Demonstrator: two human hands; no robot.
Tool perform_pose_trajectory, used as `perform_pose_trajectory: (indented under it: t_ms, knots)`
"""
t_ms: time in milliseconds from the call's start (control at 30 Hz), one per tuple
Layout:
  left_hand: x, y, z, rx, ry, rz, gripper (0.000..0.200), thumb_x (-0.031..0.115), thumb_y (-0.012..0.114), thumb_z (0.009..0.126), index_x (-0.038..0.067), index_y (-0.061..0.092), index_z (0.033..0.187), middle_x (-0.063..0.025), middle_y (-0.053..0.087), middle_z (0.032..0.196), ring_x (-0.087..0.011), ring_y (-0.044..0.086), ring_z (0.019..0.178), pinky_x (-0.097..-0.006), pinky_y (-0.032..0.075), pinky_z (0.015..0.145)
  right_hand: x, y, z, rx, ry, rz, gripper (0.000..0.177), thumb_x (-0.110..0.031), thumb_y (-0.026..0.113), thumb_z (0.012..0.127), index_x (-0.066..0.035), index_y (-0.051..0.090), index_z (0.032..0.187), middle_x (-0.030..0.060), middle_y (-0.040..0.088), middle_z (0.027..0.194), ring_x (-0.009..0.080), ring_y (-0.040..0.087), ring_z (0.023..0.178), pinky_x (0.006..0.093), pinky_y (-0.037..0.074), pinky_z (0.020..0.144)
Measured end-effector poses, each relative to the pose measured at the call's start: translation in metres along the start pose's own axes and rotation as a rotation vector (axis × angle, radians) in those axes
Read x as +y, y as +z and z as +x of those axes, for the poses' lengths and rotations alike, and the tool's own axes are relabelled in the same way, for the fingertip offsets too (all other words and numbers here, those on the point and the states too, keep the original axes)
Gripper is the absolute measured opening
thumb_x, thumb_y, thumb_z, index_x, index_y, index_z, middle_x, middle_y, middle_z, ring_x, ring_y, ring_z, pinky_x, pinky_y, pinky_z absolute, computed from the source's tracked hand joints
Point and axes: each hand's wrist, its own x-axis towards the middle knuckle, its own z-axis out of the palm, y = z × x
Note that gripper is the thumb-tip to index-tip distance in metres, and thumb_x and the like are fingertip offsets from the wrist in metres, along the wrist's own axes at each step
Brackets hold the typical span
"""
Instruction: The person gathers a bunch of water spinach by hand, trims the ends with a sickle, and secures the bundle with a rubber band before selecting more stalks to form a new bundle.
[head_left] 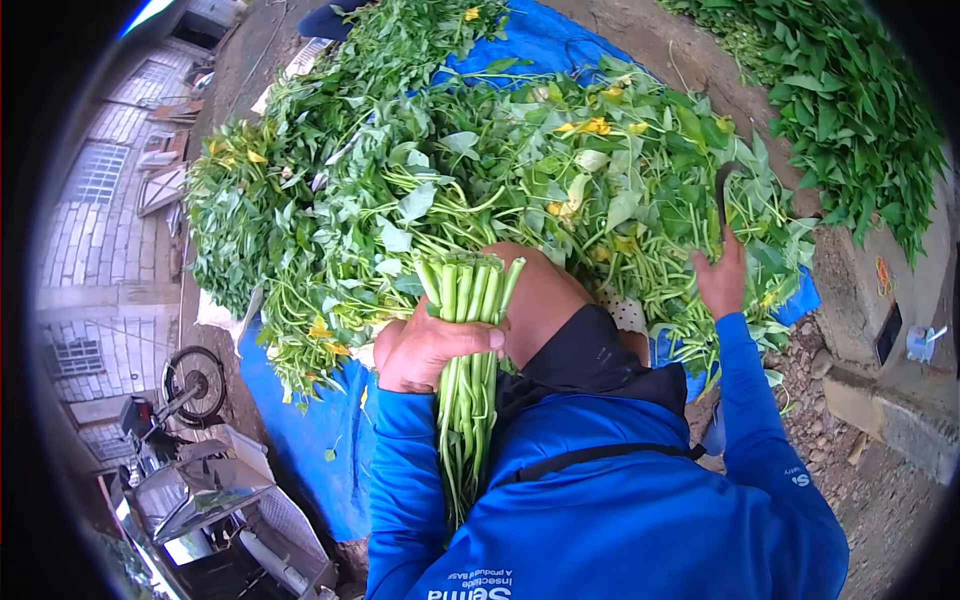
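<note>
My left hand (440, 348) is wrapped round a bunch of green leafy-vegetable stems (465, 290), thumb across the front. The bunch's cut, hollow-looking ends point away from me, and its thinner ends hang down against my shirt. Out to the right, my right hand (722, 278) grips a sickle (722, 195) whose dark curved blade points away from me; its handle is mostly hidden in my fist. Beneath and beyond both hands spreads a large heap of leafy greens (450, 180), with yellow leaves and short cut stem pieces (660, 260) mixed in near the sickle.
A blue tarp (300, 420) lies under the heap. Bundled darker greens (850, 120) rest at the upper right, beside a concrete ledge (890, 420) holding a phone (887, 335) and a plastic cup (920, 345). A motorcycle (195, 390) stands at left.
</note>
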Motion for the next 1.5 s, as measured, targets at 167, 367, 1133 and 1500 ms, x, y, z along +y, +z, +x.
perform_pose_trajectory:
  t_ms: [167, 367, 1133, 1500]
  knots:
    - [0.007, -0.004, -0.012, -0.082, 0.051, -0.079, 0.048, 0.008, 0.082, 0.076, -0.002, 0.067, 0.121, -0.0107, 0.072, 0.088, -0.0222, 0.069, 0.08, -0.0358, 0.056, 0.075, -0.256, 0.002, -0.04, -1.199, -0.204, 1.366, 0.105, -0.032, 0.093, 0.08, -0.003, 0.037, 0.165, 0.0177, 0.052, 0.15, 0.031, 0.058, 0.13, 0.044, 0.045, 0.11]
    - [0.009, -0.031, -0.041, -0.202, 0.223, -0.151, 0.054, 0.016, 0.087, 0.078, -0.001, 0.067, 0.125, -0.0137, 0.074, 0.089, -0.0257, 0.073, 0.081, -0.0392, 0.06, 0.076, -0.386, -0.022, -0.05, -1.504, -0.4, 1.368, 0.099, -0.029, 0.089, 0.071, 0.004, 0.05, 0.156, 0.0071, 0.071, 0.109, 0.017, 0.067, 0.099, 0.0301, 0.052, 0.093]
    - [0.078, -0.099, -0.286, 0.406, 0.569, 0.345, 0.054, 0.013, 0.086, 0.07, 0.001, 0.068, 0.12, -0.0067, 0.073, 0.098, -0.0172, 0.069, 0.089, -0.0339, 0.056, 0.084, -0.623, -0.083, -0.21, -0.994, -0.8, 1.837, 0.011, -0.008, 0.078, 0.089, 0.001, 0.073, 0.093, 0.0064, 0.071, 0.08, 0.0155, 0.07, 0.071, 0.03, 0.056, 0.068]
    - [-0.144, -0.091, -0.17, -0.174, 0.329, -0.704, 0.071, 0.026, 0.086, 0.064, 0.002, 0.05, 0.121, -0.013, 0.061, 0.078, -0.0278, 0.063, 0.066, -0.0448, 0.056, 0.071, -0.369, 0.035, -0.134, -1.818, 0.118, 1.291, 0.107, -0.036, 0.087, 0.092, 0.001, 0.021, 0.168, 0.0234, 0.049, 0.157, 0.0312, 0.051, 0.144, 0.0441, 0.039, 0.121]
